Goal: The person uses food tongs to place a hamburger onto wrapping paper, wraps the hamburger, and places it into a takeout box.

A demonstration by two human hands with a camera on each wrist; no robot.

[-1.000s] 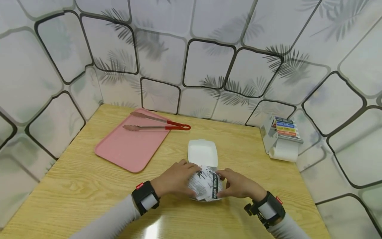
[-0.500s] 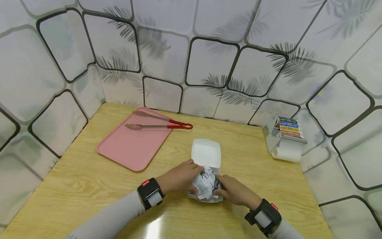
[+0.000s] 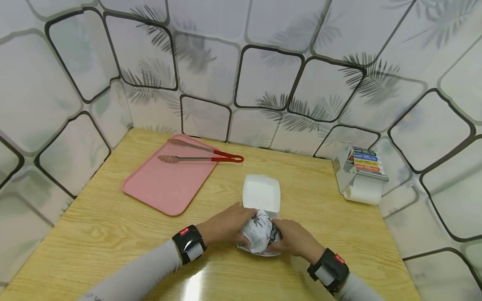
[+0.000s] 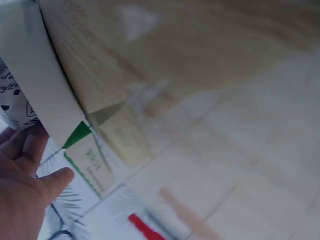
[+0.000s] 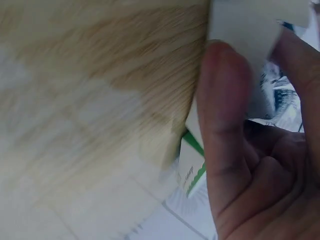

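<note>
A rounded bundle in printed white paper (image 3: 257, 233) sits in the lower half of a small white takeaway box (image 3: 261, 191), whose lid lies back, open, on the far side. From the left, my left hand (image 3: 227, 224) grips the bundle, fingertips over its top and thumb at its near side. Opposite it, my right hand (image 3: 296, 237) holds the bundle's right side between fingers and thumb. Green markings show on the box wall (image 4: 47, 70) in the left wrist view. In the right wrist view, the right thumb (image 5: 227, 95) overlaps the box's outer wall. The bundle's contents are hidden.
Tongs with red handles (image 3: 226, 159) lie across a pink tray (image 3: 158, 192) at the back left. A metal dispenser (image 3: 342, 167) with coloured small boxes (image 3: 366, 159) and a white roll (image 3: 363, 194) stands at the back right. Patterned walls border the wooden table (image 3: 132, 246).
The paper has been gathered from a flatter, wider spread into a narrower, rounder bundle. My right hand has drawn in closer around its right side. Tray, tongs and dispenser stay in place.
</note>
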